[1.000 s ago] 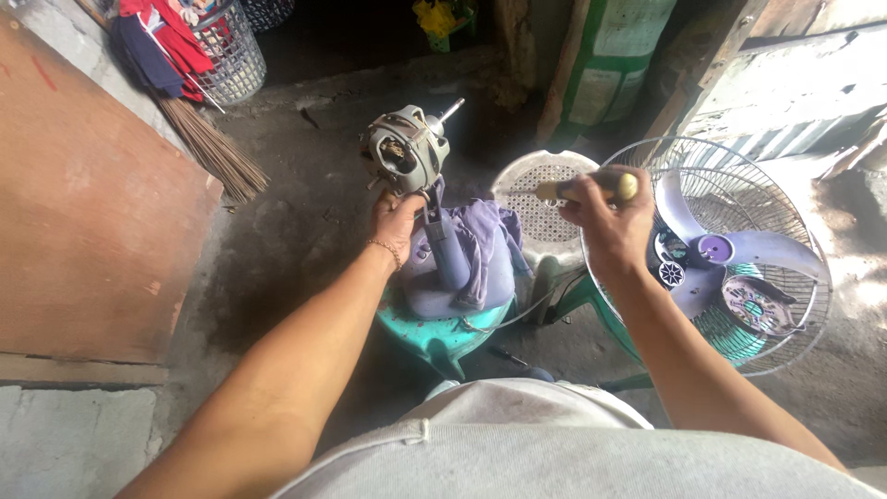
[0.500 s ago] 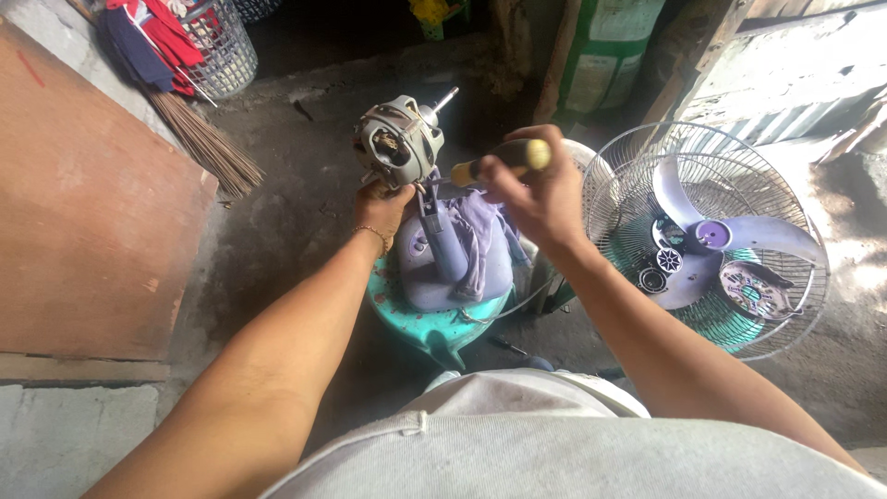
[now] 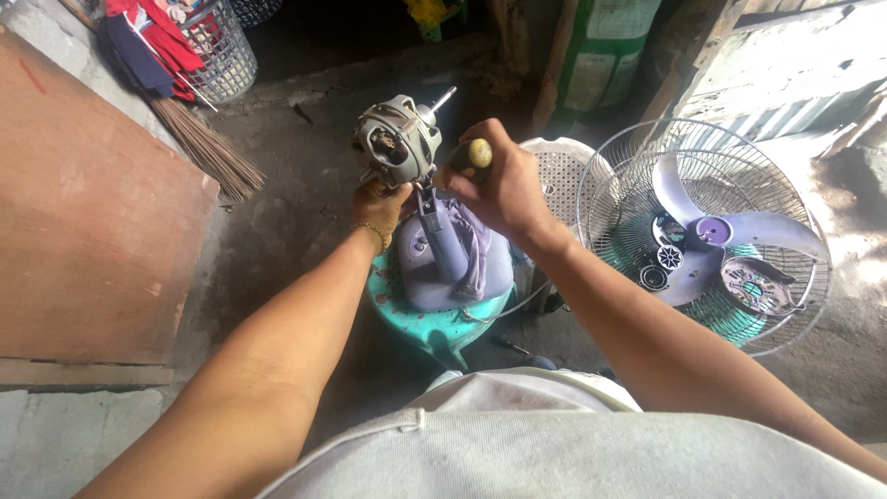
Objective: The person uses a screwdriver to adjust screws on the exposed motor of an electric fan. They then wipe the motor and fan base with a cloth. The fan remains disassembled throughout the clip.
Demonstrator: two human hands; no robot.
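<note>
We note the left hand clasping the bare fan motor from below, atop the purple fan base; right hand clenched on a yellow-handled screwdriver just right of the motor. Risk, in our view: tip may slip off the screw & jab the left hand, or motor may tilt, since it looks held only by that hand.

Wire fan guard with purple blade right; white basket, broom, brown board left; possibly clothes in basket.

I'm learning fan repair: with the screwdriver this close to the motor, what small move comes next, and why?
Probably seat the screwdriver tip in a screw on the fan motor. The right hand holds it beside the motor; the left hand grips the motor from below.
</note>
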